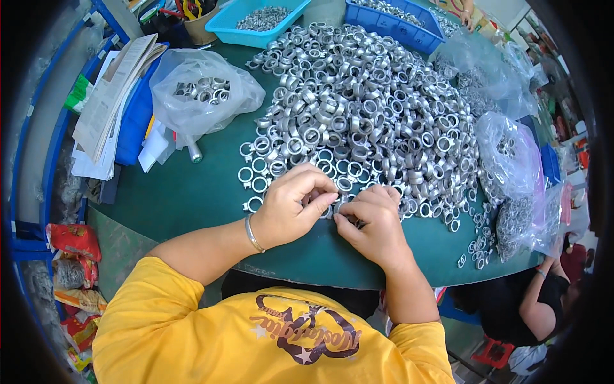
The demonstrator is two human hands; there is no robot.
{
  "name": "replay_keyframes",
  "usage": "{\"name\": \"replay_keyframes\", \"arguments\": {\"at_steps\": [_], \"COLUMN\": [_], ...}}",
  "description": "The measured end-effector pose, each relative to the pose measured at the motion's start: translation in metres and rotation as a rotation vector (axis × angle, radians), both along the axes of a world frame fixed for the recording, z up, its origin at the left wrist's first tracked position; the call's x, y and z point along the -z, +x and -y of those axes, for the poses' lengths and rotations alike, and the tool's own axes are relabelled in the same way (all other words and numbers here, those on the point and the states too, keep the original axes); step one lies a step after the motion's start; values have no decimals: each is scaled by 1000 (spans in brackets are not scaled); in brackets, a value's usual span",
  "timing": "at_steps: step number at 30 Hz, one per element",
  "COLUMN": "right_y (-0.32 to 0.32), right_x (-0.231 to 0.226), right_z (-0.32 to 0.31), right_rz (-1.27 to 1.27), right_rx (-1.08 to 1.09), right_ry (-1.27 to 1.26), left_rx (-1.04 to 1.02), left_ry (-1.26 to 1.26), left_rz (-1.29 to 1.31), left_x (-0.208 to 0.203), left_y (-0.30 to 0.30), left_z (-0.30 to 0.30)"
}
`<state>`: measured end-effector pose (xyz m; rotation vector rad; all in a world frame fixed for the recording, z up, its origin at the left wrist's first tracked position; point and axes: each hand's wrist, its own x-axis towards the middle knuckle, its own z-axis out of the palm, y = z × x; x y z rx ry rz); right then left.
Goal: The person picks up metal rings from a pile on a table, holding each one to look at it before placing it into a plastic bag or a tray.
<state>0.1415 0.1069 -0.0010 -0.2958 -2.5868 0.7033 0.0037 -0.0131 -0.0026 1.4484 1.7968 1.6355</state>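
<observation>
At the near edge of a large pile of silver metal rings (371, 96), my two hands work close together. My left hand (291, 206), with a silver bangle (253, 234) on its wrist, is closed in a pinch, thumb against forefinger. Just right of it, my right hand (374, 224) is also closed, its thumb and forefinger pressed together. A small bit of metal seems to show between the fingertips, but the fingers mostly hide it. Several loose rings (258, 184) lie flat beside my left hand on the green tabletop (192, 192).
A clear plastic bag (240, 96) of rings stands at the left, near papers (115, 96). Behind the pile are a light-blue tray (224, 35) and a dark-blue bin (364, 19). More bags (511, 160) lie right; another person's arm (540, 301) shows there.
</observation>
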Motion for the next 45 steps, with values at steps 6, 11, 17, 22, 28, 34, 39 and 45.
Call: {"name": "replay_keyframes", "arguments": {"at_steps": [6,11,17,22,28,34,39,45], "right_y": [-1,-3,-1,0,0,0,2,5], "right_x": [-2,-2,6,4,4,5,5,8], "right_z": [-10,-9,-4,1,-1,1,2,-1], "right_rz": [-247,-272,-335,-302,-199,-175,-148,-101], "right_rx": [-90,-161,-101,-13,-124,-107,-106,-106], "right_ry": [-369,-222,-509,-932,-834,-882,-928,-882], "left_rx": [43,137,111,125,134,147,154,159], "left_ry": [14,-1,71,100,135,123,111,106], "left_rz": [118,164,69,-11,-85,-76,-70,-113], "left_x": [-3,-2,1,-1,0,-1,-2,-3], "left_y": [0,0,0,0,0,0,3,2], "left_z": [2,5,3,2,1,1,2,2]}}
